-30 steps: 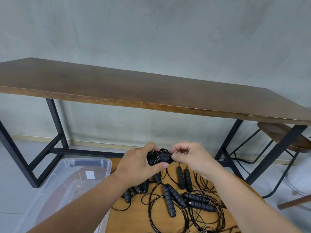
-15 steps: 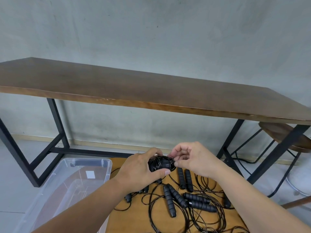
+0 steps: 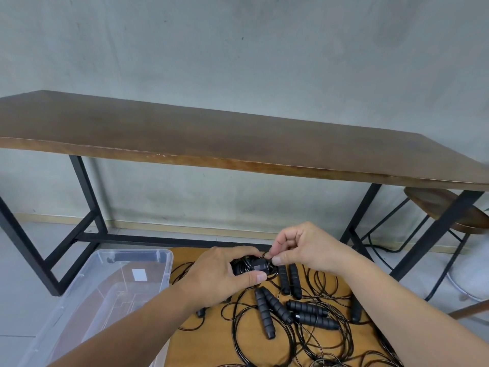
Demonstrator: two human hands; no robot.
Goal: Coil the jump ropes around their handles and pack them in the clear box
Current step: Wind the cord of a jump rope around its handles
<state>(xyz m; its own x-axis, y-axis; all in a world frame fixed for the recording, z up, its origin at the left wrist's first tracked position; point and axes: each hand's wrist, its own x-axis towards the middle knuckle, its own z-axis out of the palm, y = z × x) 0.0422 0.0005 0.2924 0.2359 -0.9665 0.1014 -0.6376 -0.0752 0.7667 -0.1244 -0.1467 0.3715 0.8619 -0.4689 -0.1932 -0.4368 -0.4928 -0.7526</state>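
Observation:
My left hand (image 3: 225, 274) grips a black jump rope bundle (image 3: 251, 266), its cord wound around the paired handles. My right hand (image 3: 301, 250) pinches a loop of that cord at the bundle's right end. Both hands hover above a light wooden board (image 3: 211, 337) where several loose black jump ropes (image 3: 288, 311) lie with tangled cords. The clear box (image 3: 105, 295) sits open on the floor to the left of the board; I see nothing in it but a white label.
A long dark wooden table (image 3: 238, 144) with black metal legs spans the view ahead against a grey wall. A round wooden stool (image 3: 447, 210) stands at the right under the table end. Grey tiled floor (image 3: 23, 274) lies at the left.
Both hands with the bundle have sunk a little toward the board. My right hand's fingers have shifted onto the cord at the bundle's right end.

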